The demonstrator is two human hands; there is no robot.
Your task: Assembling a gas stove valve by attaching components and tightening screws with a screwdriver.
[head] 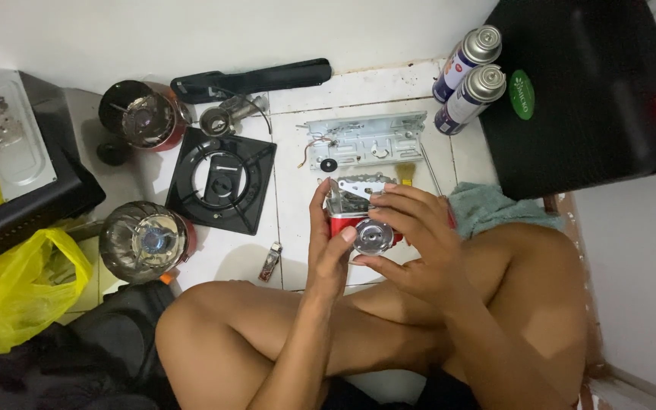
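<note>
Crossed legs (282, 334), hands (377, 235) cupping red regulator (343, 225)

the white tiled floor (366, 91) carries a black square burner grate (222, 181), a grey metal plate (366, 140), two gas canisters (468, 76), a yellow bag (9, 296), and what looks like a teal cloth (487, 206).

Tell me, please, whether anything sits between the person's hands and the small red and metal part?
Nothing visible does. The left hand and right hand both grip the red and metal part directly, above the white floor.
</note>
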